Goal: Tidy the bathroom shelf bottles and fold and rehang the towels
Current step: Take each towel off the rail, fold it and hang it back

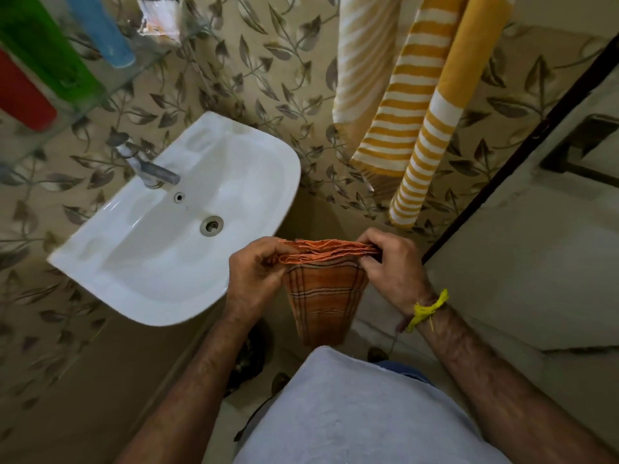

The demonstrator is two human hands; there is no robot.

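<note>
1. The left hand (256,274) pinches the left end of a folded orange checked towel (323,293), fingers curled round the stacked edges.
2. The right hand (390,267) grips the right end of the same bunched top edge, thumb and fingers closed on the cloth; a yellow thread (427,309) is tied at that wrist.
3. The towel hangs down between the two hands in a narrow folded panel, held in the air in front of the person's grey shirt (361,413), just right of the white washbasin (160,283).
4. A yellow and white striped towel (412,128) hangs against the leaf-patterned wall tiles (254,68), above and beyond the hands.
5. On the glass shelf (100,98) at upper left stand a green bottle (43,45), a blue bottle (100,28) and a red bottle (23,95).
6. A metal tap (150,167) juts over the basin.
</note>
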